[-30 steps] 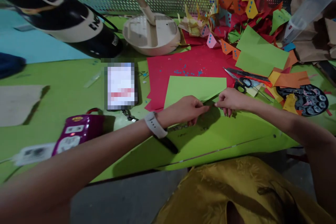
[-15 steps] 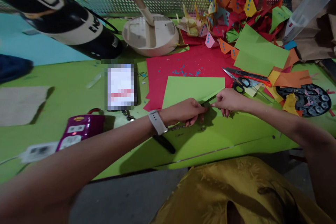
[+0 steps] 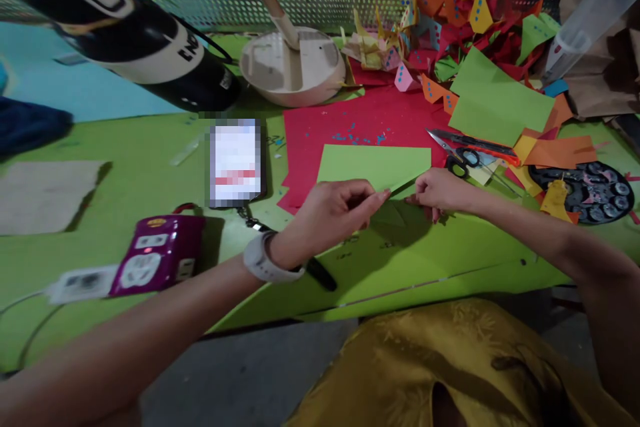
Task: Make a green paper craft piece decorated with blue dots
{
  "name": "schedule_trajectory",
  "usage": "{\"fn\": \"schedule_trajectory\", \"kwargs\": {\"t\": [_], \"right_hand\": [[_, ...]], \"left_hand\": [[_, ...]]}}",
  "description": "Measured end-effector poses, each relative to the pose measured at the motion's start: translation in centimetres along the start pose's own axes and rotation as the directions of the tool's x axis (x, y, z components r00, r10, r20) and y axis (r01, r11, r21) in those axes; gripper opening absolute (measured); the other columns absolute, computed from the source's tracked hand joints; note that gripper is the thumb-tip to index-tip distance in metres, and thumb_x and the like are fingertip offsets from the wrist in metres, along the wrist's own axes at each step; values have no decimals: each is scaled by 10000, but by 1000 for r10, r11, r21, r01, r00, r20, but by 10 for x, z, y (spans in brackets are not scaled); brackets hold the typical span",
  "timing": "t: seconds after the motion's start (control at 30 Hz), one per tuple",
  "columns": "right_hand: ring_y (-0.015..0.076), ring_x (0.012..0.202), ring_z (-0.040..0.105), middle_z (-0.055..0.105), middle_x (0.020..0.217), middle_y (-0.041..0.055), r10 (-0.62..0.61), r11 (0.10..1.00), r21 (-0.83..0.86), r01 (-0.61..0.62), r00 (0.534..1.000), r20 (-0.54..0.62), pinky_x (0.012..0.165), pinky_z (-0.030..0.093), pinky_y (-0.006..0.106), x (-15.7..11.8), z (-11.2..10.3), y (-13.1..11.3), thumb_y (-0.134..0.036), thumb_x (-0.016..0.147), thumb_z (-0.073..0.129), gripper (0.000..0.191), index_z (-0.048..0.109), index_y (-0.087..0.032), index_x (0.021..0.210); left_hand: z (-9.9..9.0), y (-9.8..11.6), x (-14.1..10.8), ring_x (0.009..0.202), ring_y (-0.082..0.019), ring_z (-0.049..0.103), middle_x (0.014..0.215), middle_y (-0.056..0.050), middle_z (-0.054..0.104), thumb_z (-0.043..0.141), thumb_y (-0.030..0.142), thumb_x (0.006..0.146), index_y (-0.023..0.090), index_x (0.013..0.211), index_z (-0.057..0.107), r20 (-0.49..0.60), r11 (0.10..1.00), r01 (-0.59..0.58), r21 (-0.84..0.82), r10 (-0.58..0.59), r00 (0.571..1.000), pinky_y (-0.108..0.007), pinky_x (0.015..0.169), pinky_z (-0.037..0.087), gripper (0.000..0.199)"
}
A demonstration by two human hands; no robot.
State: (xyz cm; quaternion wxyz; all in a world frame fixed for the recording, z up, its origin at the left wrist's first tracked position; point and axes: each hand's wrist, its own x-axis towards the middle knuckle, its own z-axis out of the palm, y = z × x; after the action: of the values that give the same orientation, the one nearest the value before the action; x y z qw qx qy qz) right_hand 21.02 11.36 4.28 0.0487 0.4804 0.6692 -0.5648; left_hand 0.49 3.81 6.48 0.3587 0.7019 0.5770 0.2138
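Observation:
A light green sheet of paper [image 3: 373,161] lies over red paper [image 3: 325,121], and its lower right edge is raised in a narrow fold. My left hand [image 3: 337,210], with a pale watch band at the wrist, is closed, thumb and forefinger pinching that folded edge. At the sheet's right corner my right hand [image 3: 440,190] is closed too, its curled fingers on the paper. Part of the sheet is hidden behind my left hand. Scissors [image 3: 455,155] with black handles and an orange cutter [image 3: 483,145] lie just beyond my right hand.
At the back right are a pile of coloured paper bunting [image 3: 435,33] and a clear bottle [image 3: 593,17]. A fan base [image 3: 293,70], a black bottle [image 3: 175,57], a blurred-out phone [image 3: 236,163] and a purple power block [image 3: 160,253] stand left. A black palette [image 3: 595,193] lies right.
My left hand has shifted slightly left along the fold and turned, its thumb now lying along the paper's edge. My right hand stays nearly in place at the corner.

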Motion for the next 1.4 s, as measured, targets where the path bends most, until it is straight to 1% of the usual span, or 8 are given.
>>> {"fn": "schedule_trajectory", "kwargs": {"t": [0.13, 0.27, 0.43, 0.53, 0.63, 0.73, 1.1, 1.4], "right_hand": [[98, 368, 590, 606, 445, -18, -5, 1000, 13, 5, 1000, -9, 362, 440, 175, -4, -1, -1, -274, 881, 662, 348, 497, -179, 590], [106, 388, 604, 616, 464, -16, 2, 1000, -14, -2, 1000, 7, 390, 462, 192, -14, -3, -1, -298, 878, 668, 349, 497, -178, 598], [132, 480, 641, 668, 573, -5, -142, 953, -289, 92, 977, -156, 482, 487, 240, -33, 3, 8, -326, 885, 654, 205, 602, -173, 758], [195, 695, 695, 732, 801, 58, -488, 733, -657, 176, 810, -327, 601, 517, 306, -39, 13, 19, -305, 910, 617, 162, 668, -172, 985], [234, 977, 683, 726, 1051, 96, -770, 430, -871, 239, 601, -215, 799, 529, 371, -38, 22, 28, -254, 971, 513, 241, 668, -214, 1151], [235, 1137, 618, 677, 1213, 89, -846, 294, -915, 276, 521, -115, 918, 493, 395, -32, 28, 31, -216, 982, 490, 282, 660, -259, 1203], [233, 1067, 595, 661, 1151, 73, -677, 647, -657, 387, 689, -260, 921, 457, 431, -13, 27, 27, -336, 931, 608, 162, 744, -254, 964], [248, 1078, 586, 656, 1151, 109, -664, 686, -625, 373, 671, -328, 905, 447, 440, -11, 34, 27, -257, 934, 575, 155, 717, -205, 969]], "left_hand": [[8, -29, -11, 931, -251, 701, 1076, -141, 740, 473, 295, 974, 124, 1109, 661, -79, 707, -439, 555, 569, 818, -365, 757, 557, 287], [13, -51, -10, 805, -211, 685, 952, -85, 746, 473, 154, 969, 131, 1009, 670, 19, 498, -438, 749, 644, 765, -327, 693, 545, 203], [6, -46, -2, 825, -182, 668, 939, -64, 734, 435, 200, 1004, 168, 968, 674, -18, 579, -410, 705, 592, 805, -285, 678, 529, 245], [4, -44, 3, 854, -191, 666, 960, -63, 734, 423, 196, 1004, 178, 985, 677, -45, 611, -409, 678, 589, 807, -294, 687, 532, 256], [8, -46, 7, 820, -185, 662, 952, -58, 735, 449, 154, 982, 173, 984, 675, -22, 585, -450, 675, 625, 780, -288, 697, 529, 227], [13, -48, 9, 788, -182, 656, 924, -60, 732, 463, 146, 971, 159, 975, 676, -20, 559, -459, 691, 649, 760, -289, 696, 535, 213], [16, -47, 7, 738, -198, 636, 856, -62, 705, 505, 148, 950, 143, 983, 688, -56, 562, -454, 691, 668, 742, -325, 632, 488, 186], [19, -33, -6, 790, -147, 679, 941, -21, 751, 585, 185, 928, 176, 1027, 653, -70, 454, -580, 676, 824, 562, -287, 663, 493, 120]]}}
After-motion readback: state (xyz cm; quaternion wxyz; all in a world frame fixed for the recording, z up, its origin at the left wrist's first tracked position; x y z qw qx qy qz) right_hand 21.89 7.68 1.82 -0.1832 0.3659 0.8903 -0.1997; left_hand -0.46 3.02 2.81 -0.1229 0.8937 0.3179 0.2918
